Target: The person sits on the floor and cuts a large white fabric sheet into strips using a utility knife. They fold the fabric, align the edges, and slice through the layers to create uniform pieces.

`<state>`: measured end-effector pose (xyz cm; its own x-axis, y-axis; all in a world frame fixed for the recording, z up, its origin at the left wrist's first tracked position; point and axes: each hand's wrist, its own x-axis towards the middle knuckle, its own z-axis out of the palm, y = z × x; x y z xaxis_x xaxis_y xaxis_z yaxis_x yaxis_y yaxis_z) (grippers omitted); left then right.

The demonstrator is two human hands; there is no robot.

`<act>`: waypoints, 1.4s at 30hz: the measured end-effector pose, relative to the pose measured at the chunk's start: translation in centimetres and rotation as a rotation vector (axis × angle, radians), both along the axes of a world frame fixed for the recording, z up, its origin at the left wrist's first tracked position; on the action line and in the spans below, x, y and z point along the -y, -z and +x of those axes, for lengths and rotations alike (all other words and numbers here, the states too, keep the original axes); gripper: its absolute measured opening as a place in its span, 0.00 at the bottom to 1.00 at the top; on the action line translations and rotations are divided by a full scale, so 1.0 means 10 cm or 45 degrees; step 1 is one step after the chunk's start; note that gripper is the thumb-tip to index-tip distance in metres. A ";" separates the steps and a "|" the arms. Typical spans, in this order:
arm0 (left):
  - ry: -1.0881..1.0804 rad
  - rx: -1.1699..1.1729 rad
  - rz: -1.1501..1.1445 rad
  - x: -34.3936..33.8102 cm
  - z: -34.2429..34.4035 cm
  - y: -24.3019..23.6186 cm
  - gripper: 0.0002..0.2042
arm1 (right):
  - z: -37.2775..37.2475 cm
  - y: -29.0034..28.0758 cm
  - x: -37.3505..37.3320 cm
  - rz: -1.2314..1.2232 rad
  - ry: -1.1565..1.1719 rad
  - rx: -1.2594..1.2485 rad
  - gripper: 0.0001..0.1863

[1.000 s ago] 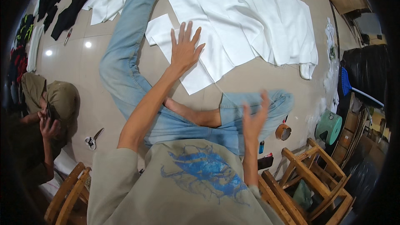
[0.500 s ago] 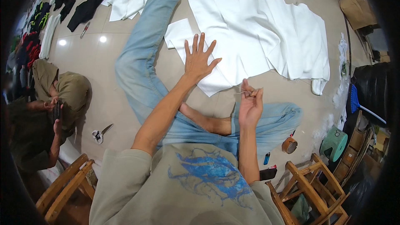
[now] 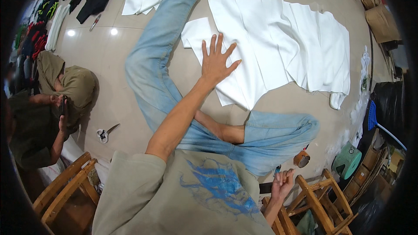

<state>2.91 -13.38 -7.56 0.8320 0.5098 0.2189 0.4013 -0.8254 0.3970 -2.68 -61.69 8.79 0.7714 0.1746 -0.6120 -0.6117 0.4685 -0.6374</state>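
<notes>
My left hand (image 3: 214,61) lies spread on the white fabric pieces (image 3: 305,48), which overlap on the floor between my jeans-clad legs (image 3: 152,52). My right hand (image 3: 283,182) is low at my right side, palm up with fingers curled; what it holds, if anything, I cannot make out. Right beside its fingertips is a small blue lighter (image 3: 277,169), and further up sits an orange-brown roll (image 3: 301,159).
At left a seated person (image 3: 39,130) holds a dark phone. Scissors (image 3: 104,135) lie on the floor. Garment piles (image 3: 37,39) line the upper left. Wooden stools (image 3: 326,213) flank me. A green stool (image 3: 346,161) and blue dustpan (image 3: 372,115) stand right.
My right hand has dropped from near the fabric's lower edge to my right side by the lighter, fingers curled. My left hand stays spread on the fabric.
</notes>
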 end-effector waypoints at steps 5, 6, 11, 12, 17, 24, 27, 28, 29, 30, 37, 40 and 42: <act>0.024 0.055 0.058 0.09 0.04 0.13 0.32 | 0.25 0.19 -0.51 -1.096 -0.357 0.267 0.12; 0.058 0.090 -0.012 0.11 0.04 0.07 0.32 | 0.36 0.25 -0.91 -1.393 -0.583 0.727 0.17; 0.047 -0.042 -0.010 0.11 -0.06 -0.01 0.36 | 0.55 0.44 -2.27 -1.646 -1.480 0.901 0.21; 0.030 -0.059 -0.019 0.10 -0.10 -0.01 0.36 | 0.56 0.57 -2.27 -1.601 -1.498 0.914 0.20; 0.019 -0.038 0.029 0.07 -0.15 0.03 0.37 | 0.56 0.68 -2.18 -1.217 -1.144 0.826 0.18; -0.037 -0.032 0.029 0.07 -0.15 0.05 0.37 | 0.69 0.61 -2.54 0.113 -0.021 0.347 0.16; -0.056 -0.022 0.023 0.06 -0.14 0.05 0.37 | 0.69 0.66 -2.40 0.253 -0.060 0.222 0.17; -0.055 -0.030 0.021 0.07 -0.13 0.05 0.37 | 0.57 0.70 -2.26 0.173 -0.052 0.190 0.17; -0.056 -0.038 0.024 0.07 -0.12 0.04 0.37 | 0.47 0.73 -2.16 0.099 -0.045 0.159 0.18; -0.055 -0.051 0.024 0.08 -0.12 0.04 0.37 | 0.38 0.73 -2.10 0.091 -0.046 0.131 0.18; -0.028 0.008 0.032 0.10 -0.15 0.01 0.35 | 0.22 0.62 -2.00 0.015 -0.114 0.130 0.17; -0.021 0.033 0.023 0.11 -0.15 -0.02 0.36 | 0.22 0.66 -1.92 0.001 -0.143 0.188 0.16; -0.034 0.046 0.017 0.08 -0.13 0.04 0.37 | 0.24 0.74 -1.91 0.009 -0.151 0.208 0.16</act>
<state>1.65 -14.18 -7.92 0.8097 0.5285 0.2551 0.4088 -0.8199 0.4009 -0.24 -42.55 1.40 0.8340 0.2741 -0.4789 -0.5517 0.4040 -0.7296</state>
